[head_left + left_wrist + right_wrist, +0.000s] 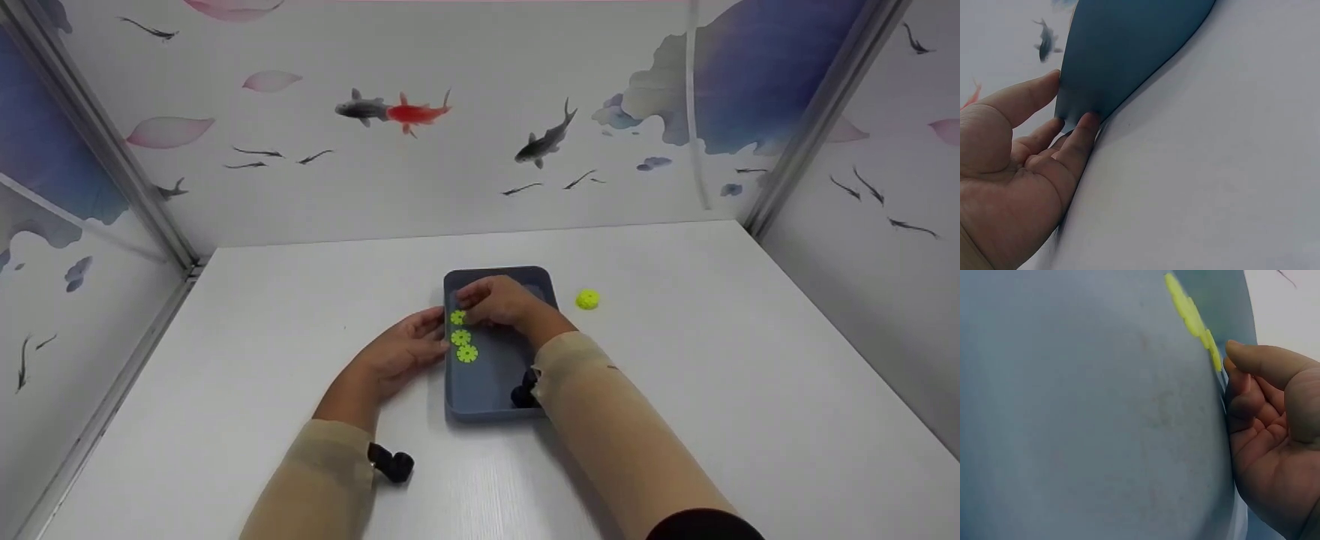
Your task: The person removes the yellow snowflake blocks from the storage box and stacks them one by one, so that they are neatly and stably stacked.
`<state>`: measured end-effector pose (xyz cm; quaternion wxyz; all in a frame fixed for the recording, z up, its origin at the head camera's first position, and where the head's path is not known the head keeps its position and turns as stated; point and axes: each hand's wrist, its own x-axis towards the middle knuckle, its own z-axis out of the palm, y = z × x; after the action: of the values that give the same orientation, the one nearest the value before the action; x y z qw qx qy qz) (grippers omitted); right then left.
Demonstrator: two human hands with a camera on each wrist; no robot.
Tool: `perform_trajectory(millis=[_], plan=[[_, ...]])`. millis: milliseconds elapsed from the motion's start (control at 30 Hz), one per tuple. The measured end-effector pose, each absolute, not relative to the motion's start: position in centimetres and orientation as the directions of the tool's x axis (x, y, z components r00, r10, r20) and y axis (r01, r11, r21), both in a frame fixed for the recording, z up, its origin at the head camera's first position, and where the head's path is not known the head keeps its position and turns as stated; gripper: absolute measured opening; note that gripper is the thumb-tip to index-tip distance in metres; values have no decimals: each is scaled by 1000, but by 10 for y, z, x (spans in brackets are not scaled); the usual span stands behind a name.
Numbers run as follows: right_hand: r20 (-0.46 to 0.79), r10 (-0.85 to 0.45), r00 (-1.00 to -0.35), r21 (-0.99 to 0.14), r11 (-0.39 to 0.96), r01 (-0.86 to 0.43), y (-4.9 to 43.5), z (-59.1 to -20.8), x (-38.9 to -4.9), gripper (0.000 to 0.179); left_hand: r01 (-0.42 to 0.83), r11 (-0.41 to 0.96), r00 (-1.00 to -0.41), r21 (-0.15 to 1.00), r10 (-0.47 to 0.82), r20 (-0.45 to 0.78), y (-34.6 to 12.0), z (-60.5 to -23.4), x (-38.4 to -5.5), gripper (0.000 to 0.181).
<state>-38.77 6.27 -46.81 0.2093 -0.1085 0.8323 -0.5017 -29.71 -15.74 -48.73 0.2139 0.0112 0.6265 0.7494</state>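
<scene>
A shallow grey-blue tray (491,386) lies lengthwise on the table. Along its left inner side run three small yellow notched discs: a near one (467,353), a middle one (460,337) and a far one (457,317). Reaching in from the right, my right hand (501,301) has bent fingers, with thumb and fingertips right at the far disc's edge. In the right wrist view its thumb (1252,357) and forefinger are close beside the yellow row (1190,315); I cannot tell whether they pinch the disc. My left hand (401,349) touches the tray's left outer wall (1123,50) with extended thumb and fingers.
To the right of the tray, a yellow disc pile (588,299) sits on the white table (712,360). Black wrist devices project from the left sleeve (392,463) and right sleeve (525,390), the latter overlapping the tray's near right corner. Printed panels (465,195) enclose the table.
</scene>
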Motion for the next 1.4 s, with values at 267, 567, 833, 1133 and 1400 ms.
perform_trajectory(millis=[267, 567, 833, 1133, 1400], plan=[[-175, -404, -898, -843, 533, -76, 57, -470, -387, 44, -304, -131, -913, 944, 322, -250, -158, -488, -298, 82], [-158, -391, -907, -816, 569, -102, 57, -471, -388, 42, -298, -128, -914, 946, 322, -245, -157, -487, -296, 81], [-194, -342, -919, -792, 608, -59, 57, -468, -387, 40, -295, -109, -914, 949, 323, -247, -157, -487, -296, 82], [-206, -310, -928, -781, 623, -34, 58, -465, -385, 26, -304, -95, -910, 948, 322, -260, -158, -487, -298, 83], [-201, -300, -932, -844, 536, 10, 64, -466, -387, 16, -312, -103, -907, 944, 328, -264, -158, -487, -297, 85]])
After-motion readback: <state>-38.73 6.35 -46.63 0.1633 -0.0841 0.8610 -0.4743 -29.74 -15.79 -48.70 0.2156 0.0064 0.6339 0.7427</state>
